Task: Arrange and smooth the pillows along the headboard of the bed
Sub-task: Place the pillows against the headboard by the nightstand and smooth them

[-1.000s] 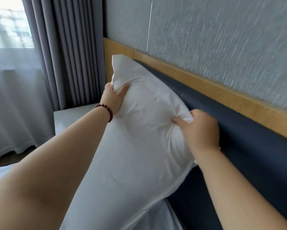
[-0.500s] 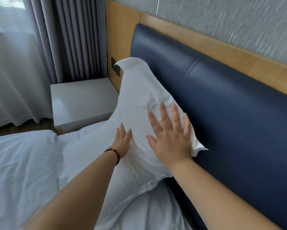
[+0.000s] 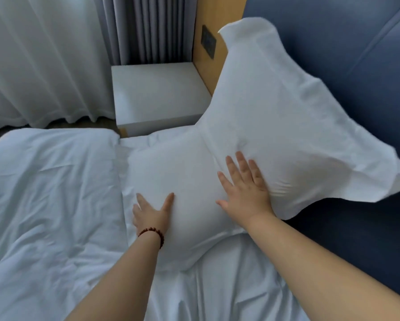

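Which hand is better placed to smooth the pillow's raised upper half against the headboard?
Probably right. The right hand lies flat on the pillow just below that half, beside the headboard; the left hand presses the lower end, farther off.

The headboard (image 3: pixel 356 72) walls off my right hand (image 3: pixel 245 193), with the pillow (image 3: pixel 275 117) leaning against it. My left hand (image 3: pixel 151 214) has only a narrow strip of sheet (image 3: pixel 123 172) before the bunched duvet (image 3: pixel 43 193). Nearer me the sheet lies open.
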A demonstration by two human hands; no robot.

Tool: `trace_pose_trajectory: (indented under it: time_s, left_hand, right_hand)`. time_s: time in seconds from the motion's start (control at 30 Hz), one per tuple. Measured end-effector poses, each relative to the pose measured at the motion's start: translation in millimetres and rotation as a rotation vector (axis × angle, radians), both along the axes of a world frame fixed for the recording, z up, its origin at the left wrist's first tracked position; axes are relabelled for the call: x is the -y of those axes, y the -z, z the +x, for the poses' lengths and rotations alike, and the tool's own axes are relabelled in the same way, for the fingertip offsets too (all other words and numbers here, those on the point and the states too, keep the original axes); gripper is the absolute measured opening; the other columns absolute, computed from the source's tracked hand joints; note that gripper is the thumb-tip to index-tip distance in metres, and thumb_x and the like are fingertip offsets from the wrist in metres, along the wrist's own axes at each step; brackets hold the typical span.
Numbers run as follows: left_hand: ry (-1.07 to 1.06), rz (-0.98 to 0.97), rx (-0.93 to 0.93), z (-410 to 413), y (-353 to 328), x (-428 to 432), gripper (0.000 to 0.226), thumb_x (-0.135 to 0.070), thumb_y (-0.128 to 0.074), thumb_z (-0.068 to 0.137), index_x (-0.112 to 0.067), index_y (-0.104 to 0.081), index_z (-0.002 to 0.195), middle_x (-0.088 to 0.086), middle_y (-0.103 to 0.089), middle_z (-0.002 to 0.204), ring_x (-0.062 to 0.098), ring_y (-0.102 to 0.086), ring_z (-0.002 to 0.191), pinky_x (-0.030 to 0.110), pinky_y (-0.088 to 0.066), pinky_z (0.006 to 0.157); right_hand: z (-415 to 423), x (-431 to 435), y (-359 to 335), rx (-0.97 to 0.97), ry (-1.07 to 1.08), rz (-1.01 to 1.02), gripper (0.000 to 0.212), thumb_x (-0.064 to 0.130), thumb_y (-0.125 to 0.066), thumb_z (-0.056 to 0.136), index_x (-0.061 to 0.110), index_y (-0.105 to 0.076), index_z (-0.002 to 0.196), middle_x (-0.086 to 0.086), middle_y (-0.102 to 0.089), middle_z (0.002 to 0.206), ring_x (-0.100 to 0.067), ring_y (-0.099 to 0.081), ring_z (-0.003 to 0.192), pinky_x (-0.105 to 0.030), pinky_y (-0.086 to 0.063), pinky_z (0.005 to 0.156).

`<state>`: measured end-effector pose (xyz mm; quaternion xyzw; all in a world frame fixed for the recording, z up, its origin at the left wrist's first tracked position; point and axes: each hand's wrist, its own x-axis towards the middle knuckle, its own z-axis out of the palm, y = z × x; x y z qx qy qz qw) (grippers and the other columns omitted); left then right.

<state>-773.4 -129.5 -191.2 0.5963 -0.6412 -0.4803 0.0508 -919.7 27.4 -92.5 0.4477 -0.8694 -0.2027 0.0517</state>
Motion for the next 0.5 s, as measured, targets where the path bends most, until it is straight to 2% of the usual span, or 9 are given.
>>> trace_pose_trajectory:
  time_s: [0.1, 0.17, 0.2, 0.27, 0.3, 0.37, 0.4, 0.5]
  left_hand:
    - [-0.148, 0.173, -0.041, 14, 6, 2, 0.128, -0.092, -0.06, 0.053, -0.016, -0.026, 0.151, 0.009, -0.036, 0.153, 0.032, -0.04, 0.137, 0.051, -0.036, 0.11]
    - [-0.211, 0.211, 0.01, 17, 2, 1, 0.118, -0.089, -0.063, 0.055, -0.009, -0.043, 0.138, 0.01, -0.051, 0.138, 0.032, -0.051, 0.123, 0.044, -0.045, 0.099]
    - [-0.223, 0.25, 0.024, 18, 0, 2, 0.111, -0.087, -0.063, 0.058, -0.008, -0.047, 0.134, 0.009, -0.056, 0.129, 0.029, -0.055, 0.111, 0.04, -0.047, 0.089]
    - [-0.211, 0.337, -0.02, 21, -4, 6, 0.094, -0.082, -0.065, 0.064, -0.011, -0.053, 0.125, 0.001, -0.059, 0.104, 0.02, -0.055, 0.086, 0.032, -0.041, 0.068]
    - [-0.211, 0.348, -0.065, 22, -5, 10, 0.087, -0.078, -0.068, 0.066, -0.013, -0.054, 0.122, -0.003, -0.057, 0.097, 0.018, -0.053, 0.082, 0.031, -0.039, 0.066]
    - [-0.204, 0.313, -0.178, 23, -7, 13, 0.071, -0.067, -0.075, 0.069, -0.019, -0.056, 0.117, -0.007, -0.058, 0.094, 0.02, -0.055, 0.087, 0.032, -0.043, 0.077]
    - [-0.197, 0.286, -0.248, 20, -10, 11, 0.06, -0.059, -0.078, 0.071, -0.022, -0.056, 0.113, -0.007, -0.062, 0.096, 0.02, -0.058, 0.09, 0.033, -0.046, 0.083]
    - [-0.279, 0.204, -0.429, 14, -27, -1, 0.042, -0.036, -0.086, 0.07, -0.024, -0.059, 0.1, -0.004, -0.07, 0.104, 0.017, -0.066, 0.095, 0.037, -0.052, 0.094]
  right_hand:
    - [8, 12, 34, 0.287, 0.032, 0.019, 0.09, 0.079, -0.033, 0.085, 0.039, 0.01, 0.154, -0.008, 0.025, 0.161, -0.029, 0.029, 0.146, -0.042, 0.025, 0.113]
    - [15, 20, 55, 0.449, 0.111, -0.031, 0.104, 0.085, -0.041, 0.076, 0.044, 0.02, 0.15, -0.006, 0.032, 0.159, -0.028, 0.026, 0.147, -0.041, 0.016, 0.117]
    - [16, 21, 63, 0.493, 0.142, -0.066, 0.11, 0.087, -0.045, 0.071, 0.046, 0.022, 0.148, -0.005, 0.033, 0.158, -0.027, 0.026, 0.147, -0.041, 0.014, 0.117]
    - [15, 23, 73, 0.544, 0.184, -0.118, 0.12, 0.092, -0.047, 0.06, 0.049, 0.022, 0.147, -0.002, 0.031, 0.159, -0.025, 0.025, 0.148, -0.04, 0.012, 0.118]
    - [13, 23, 76, 0.567, 0.199, -0.141, 0.124, 0.096, -0.044, 0.053, 0.049, 0.021, 0.147, -0.001, 0.028, 0.16, -0.023, 0.022, 0.149, -0.04, 0.01, 0.119]
    - [11, 25, 81, 0.615, 0.229, -0.205, 0.129, 0.099, -0.033, 0.041, 0.049, 0.02, 0.147, 0.002, 0.022, 0.163, -0.021, 0.016, 0.15, -0.039, 0.004, 0.121]
    - [13, 26, 82, 0.649, 0.246, -0.244, 0.13, 0.099, -0.035, 0.041, 0.049, 0.018, 0.148, 0.002, 0.018, 0.164, -0.021, 0.013, 0.151, -0.039, 0.002, 0.122]
    - [23, 32, 81, 0.803, 0.261, -0.359, 0.123, 0.086, -0.059, 0.061, 0.044, 0.012, 0.152, 0.001, 0.01, 0.165, -0.022, 0.005, 0.152, -0.039, -0.002, 0.122]
